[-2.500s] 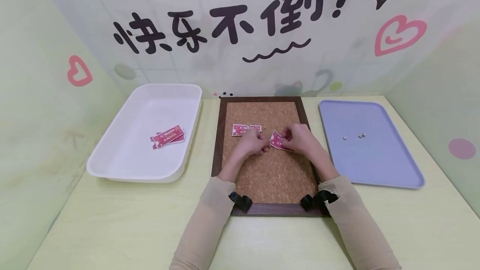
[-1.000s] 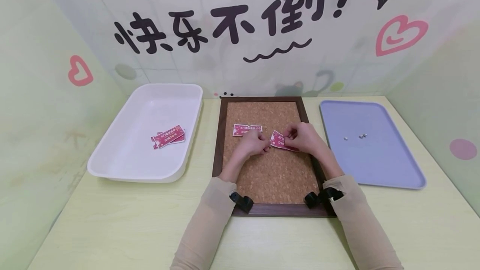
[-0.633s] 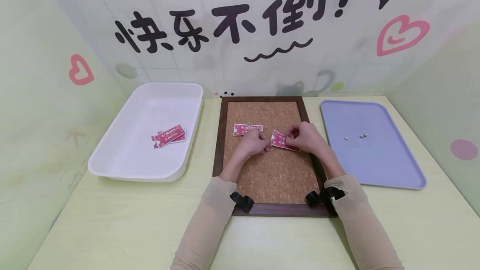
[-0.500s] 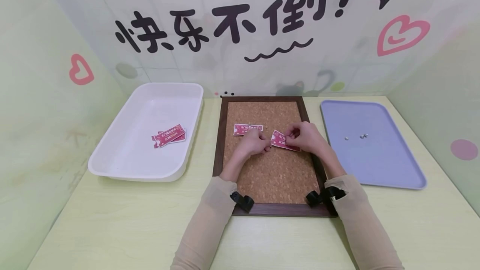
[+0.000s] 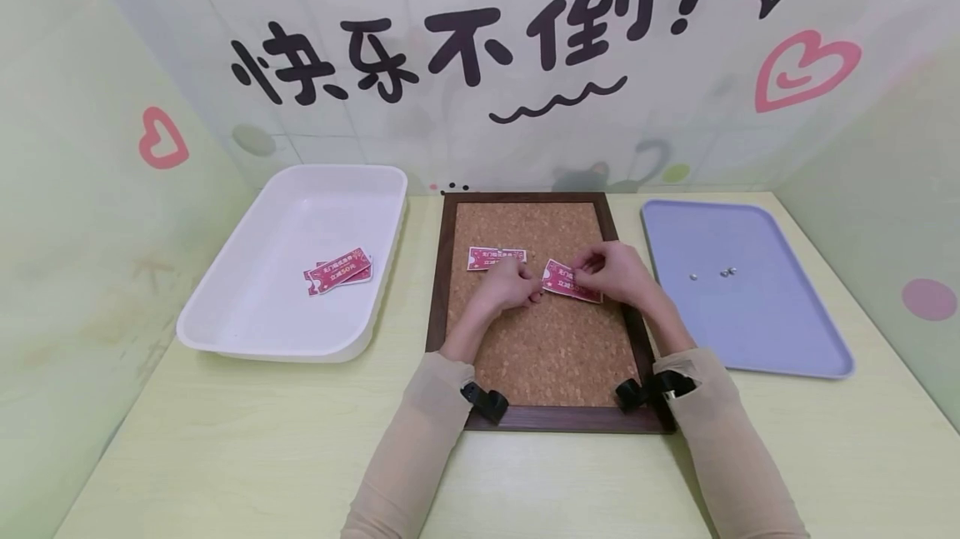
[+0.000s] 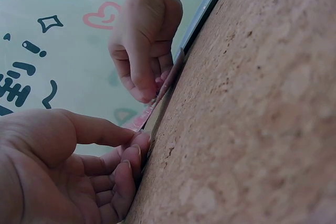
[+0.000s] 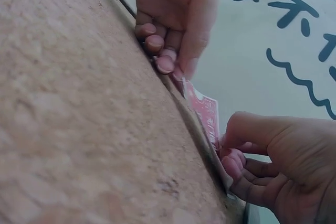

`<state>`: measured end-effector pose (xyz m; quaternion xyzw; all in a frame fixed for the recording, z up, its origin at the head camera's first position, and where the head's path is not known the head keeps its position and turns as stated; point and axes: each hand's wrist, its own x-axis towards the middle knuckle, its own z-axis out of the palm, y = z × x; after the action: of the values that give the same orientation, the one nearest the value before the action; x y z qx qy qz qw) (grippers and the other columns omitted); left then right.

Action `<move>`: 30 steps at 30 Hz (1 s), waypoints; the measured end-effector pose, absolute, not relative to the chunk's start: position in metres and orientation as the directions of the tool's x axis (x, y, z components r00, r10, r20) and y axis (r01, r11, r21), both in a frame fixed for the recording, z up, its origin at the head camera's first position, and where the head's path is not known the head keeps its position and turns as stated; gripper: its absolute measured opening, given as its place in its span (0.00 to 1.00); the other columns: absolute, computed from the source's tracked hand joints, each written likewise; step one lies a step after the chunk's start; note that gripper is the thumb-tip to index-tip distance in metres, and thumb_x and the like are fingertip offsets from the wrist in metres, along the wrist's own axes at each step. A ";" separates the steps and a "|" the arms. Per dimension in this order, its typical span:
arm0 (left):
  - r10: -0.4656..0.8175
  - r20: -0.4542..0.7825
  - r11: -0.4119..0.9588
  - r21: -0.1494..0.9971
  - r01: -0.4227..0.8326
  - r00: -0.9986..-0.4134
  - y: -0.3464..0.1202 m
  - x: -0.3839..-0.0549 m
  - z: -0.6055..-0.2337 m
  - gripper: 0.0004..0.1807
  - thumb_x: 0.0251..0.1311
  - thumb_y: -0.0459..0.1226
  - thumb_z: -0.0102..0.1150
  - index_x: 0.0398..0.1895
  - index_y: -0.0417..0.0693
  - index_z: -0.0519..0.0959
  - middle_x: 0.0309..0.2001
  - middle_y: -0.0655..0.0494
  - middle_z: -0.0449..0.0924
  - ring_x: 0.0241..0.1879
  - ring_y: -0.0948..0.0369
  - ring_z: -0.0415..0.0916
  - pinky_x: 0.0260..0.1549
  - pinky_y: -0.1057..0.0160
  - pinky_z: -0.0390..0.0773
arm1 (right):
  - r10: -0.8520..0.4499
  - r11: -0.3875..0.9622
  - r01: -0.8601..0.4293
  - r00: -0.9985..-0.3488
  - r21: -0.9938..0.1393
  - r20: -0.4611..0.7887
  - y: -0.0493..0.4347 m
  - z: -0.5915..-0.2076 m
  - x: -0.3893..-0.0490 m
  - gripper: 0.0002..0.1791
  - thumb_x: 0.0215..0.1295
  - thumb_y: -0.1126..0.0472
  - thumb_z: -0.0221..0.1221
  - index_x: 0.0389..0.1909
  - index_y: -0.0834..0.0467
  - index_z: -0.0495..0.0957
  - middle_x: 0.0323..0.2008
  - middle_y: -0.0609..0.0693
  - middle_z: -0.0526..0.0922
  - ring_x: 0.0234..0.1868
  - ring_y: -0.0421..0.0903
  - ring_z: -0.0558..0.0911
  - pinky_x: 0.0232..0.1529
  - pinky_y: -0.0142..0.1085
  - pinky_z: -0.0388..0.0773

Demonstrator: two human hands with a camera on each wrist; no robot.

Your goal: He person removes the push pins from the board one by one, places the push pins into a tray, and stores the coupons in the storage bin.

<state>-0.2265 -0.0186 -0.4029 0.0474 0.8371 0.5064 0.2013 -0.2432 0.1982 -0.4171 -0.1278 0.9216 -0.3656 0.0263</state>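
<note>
On the framed cork board (image 5: 551, 356) my left hand (image 5: 510, 287) pinches the lower left corner of a pink coupon (image 5: 558, 279) between thumb and fingers. My right hand (image 5: 611, 272) has its thumb and index fingertips together right over the middle of the same coupon; the small thing between them is hidden by the fingers. In the right wrist view the coupon (image 7: 205, 108) slants between both hands' fingertips, close to the cork. A second coupon (image 5: 487, 256) lies flat at the board's upper left, a small pin at its top middle, partly covered by the left hand.
A white basin (image 5: 262, 331) at the left holds more pink coupons (image 5: 337, 272). At the right stands a blue-purple tray (image 5: 750, 322) with a few small silvery pins (image 5: 724, 273). A printed wall rises behind the table (image 5: 555, 481).
My right hand has shifted slightly right and up over the coupon, so more of its print shows. The left hand stays in place at the coupon's corner.
</note>
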 end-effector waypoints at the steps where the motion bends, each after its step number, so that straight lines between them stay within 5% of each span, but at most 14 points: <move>1: 0.281 -0.291 0.485 0.865 -0.126 -0.914 -0.019 -0.226 -0.403 0.10 0.69 0.30 0.58 0.30 0.33 0.84 0.26 0.48 0.82 0.24 0.62 0.76 0.26 0.68 0.77 | -0.248 0.694 -0.207 -0.968 -0.690 0.042 0.199 -0.418 -0.243 0.05 0.58 0.65 0.65 0.34 0.63 0.84 0.29 0.51 0.85 0.31 0.43 0.81 0.33 0.31 0.77; 30: 0.270 -0.254 0.461 0.881 -0.107 -0.929 -0.038 -0.222 -0.383 0.08 0.72 0.33 0.55 0.39 0.36 0.81 0.36 0.41 0.84 0.36 0.52 0.83 0.36 0.59 0.81 | -0.188 0.603 -0.219 -0.973 -0.767 0.131 0.226 -0.389 -0.230 0.08 0.64 0.68 0.62 0.41 0.68 0.83 0.37 0.59 0.86 0.35 0.39 0.81 0.36 0.25 0.77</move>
<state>-0.2220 -0.0375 -0.3832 0.0489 0.8349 0.5169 0.1824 -0.2303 0.2256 -0.3886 -0.1138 0.8952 -0.4305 -0.0183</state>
